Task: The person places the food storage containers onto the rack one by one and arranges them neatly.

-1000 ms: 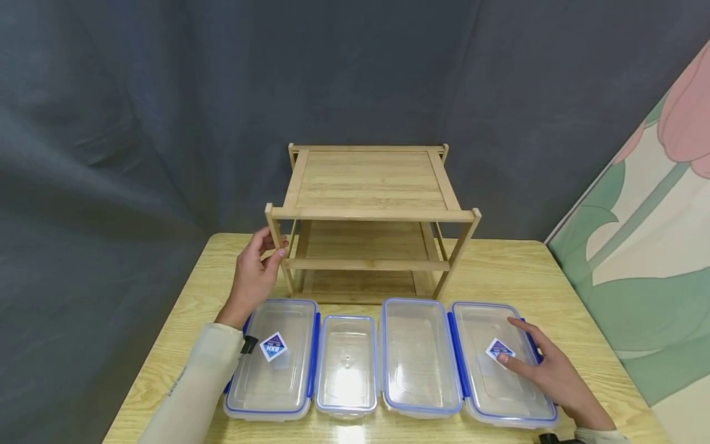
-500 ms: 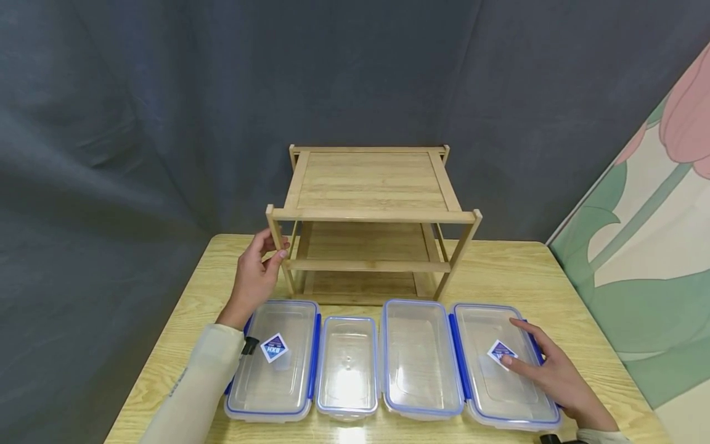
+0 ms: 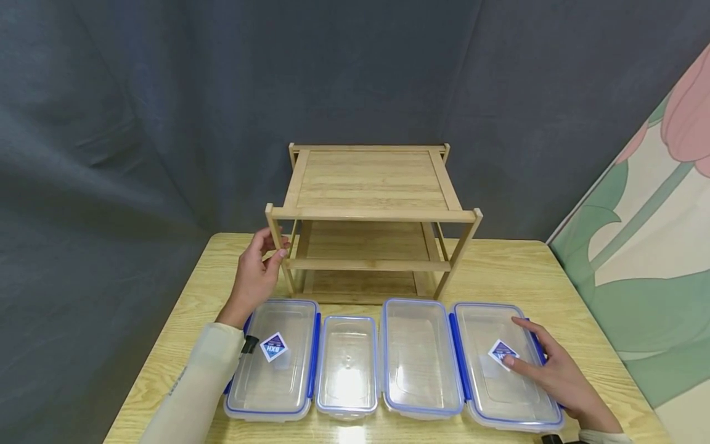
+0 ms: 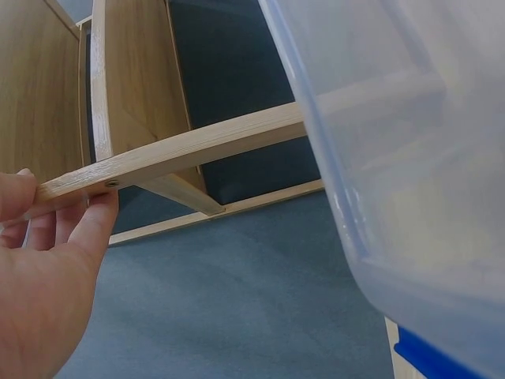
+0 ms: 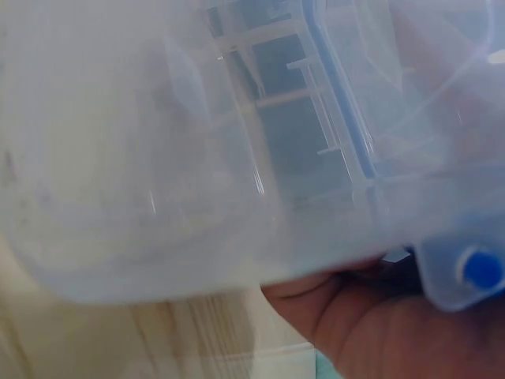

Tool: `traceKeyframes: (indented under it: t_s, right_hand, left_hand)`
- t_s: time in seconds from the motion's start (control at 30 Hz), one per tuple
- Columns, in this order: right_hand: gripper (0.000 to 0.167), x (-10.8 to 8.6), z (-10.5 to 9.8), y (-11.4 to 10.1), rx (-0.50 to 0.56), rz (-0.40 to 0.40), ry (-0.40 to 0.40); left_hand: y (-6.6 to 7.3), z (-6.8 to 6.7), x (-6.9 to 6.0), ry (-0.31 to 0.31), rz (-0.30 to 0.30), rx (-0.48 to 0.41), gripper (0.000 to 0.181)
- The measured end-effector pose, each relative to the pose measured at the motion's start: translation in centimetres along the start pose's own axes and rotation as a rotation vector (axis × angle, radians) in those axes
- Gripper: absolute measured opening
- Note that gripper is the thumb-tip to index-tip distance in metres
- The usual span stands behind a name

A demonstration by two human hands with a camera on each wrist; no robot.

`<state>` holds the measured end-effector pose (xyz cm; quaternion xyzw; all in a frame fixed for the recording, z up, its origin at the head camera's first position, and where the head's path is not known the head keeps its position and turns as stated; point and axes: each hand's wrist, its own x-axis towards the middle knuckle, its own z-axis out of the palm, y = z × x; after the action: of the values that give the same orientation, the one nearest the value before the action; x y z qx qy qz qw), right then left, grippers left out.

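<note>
My left hand [image 3: 256,277] holds the front left leg of a wooden two-tier rack [image 3: 373,265], thumb in front and fingers behind; the left wrist view shows this grip on the wooden bar [image 4: 197,144]. My right hand [image 3: 560,376] rests on the right side of a lidded clear food container [image 3: 516,394], the rightmost one. Its thumb lies on the diamond-shaped label and the index finger reaches across the lid; the other fingers are mostly hidden. In the right wrist view, the container's cloudy wall [image 5: 158,229] covers much of that hand.
Left of that container stand a clear container [image 3: 421,364], a smaller one [image 3: 348,351] and another lidded one [image 3: 283,388] with blue clips, in a row before the rack. Behind the wooden table [image 3: 516,265] hangs a dark curtain [image 3: 366,74]; a floral cloth [image 3: 654,246] is at right.
The rightmost container and my right hand have shifted very slightly to the right. My left hand has stayed on the rack's leg.
</note>
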<state>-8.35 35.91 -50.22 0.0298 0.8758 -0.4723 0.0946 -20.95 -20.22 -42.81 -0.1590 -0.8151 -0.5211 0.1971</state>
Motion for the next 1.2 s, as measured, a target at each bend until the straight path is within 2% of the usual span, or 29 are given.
traceKeyframes:
  t_s: [0.2, 0.57, 0.77, 1.0, 1.2]
  right_hand:
    - [0.086, 0.0, -0.5, -0.2, 0.003, -0.016, 0.000]
    - [0.081, -0.7, -1.2, -1.6, 0.124, -0.020, -0.023]
    - [0.081, -1.0, -1.6, -2.6, 0.112, 0.017, -0.018]
    - [0.077, -1.3, -1.9, -3.9, 0.150, -0.038, -0.013]
    - [0.076, -1.6, -2.1, -5.2, 0.128, -0.035, 0.000]
  left_hand:
    - [0.0, -0.1, 0.1, -0.005, 0.005, -0.011, 0.041]
    - [-0.1, -0.1, 0.0, -0.013, -0.010, -0.007, 0.041]
    - [-0.1, 0.0, 0.0, -0.017, -0.022, -0.016, 0.042]
    - [-0.1, 0.0, -0.1, -0.022, -0.027, 0.000, 0.042]
    - [-0.2, 0.0, 0.0, -0.021, -0.014, -0.011, 0.042]
